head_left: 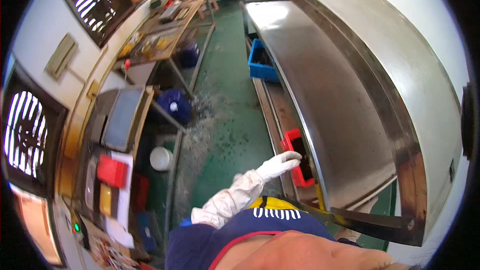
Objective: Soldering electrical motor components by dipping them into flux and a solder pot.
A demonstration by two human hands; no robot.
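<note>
My left hand [279,166], in a white glove with a white sleeve [232,200] up the forearm, reaches over the near side of a red plastic bin [302,179]. Its fingers are stretched out at the bin's rim, and nothing shows in them. Whether the fingertips touch the rim I cannot tell. The bin sits low beside the metal edge of a long, shiny steel-topped table [345,95], which hides part of it; its inside looks dark. My right hand is out of sight. Something yellow [275,203] lies against the front of my dark blue shirt.
A blue crate [262,62] stands farther along the steel table. On the left are a workbench [170,35], a blue drum [173,106], a white bucket [161,158] and a red box [112,171]. Dark debris speckles the green floor [225,120] between.
</note>
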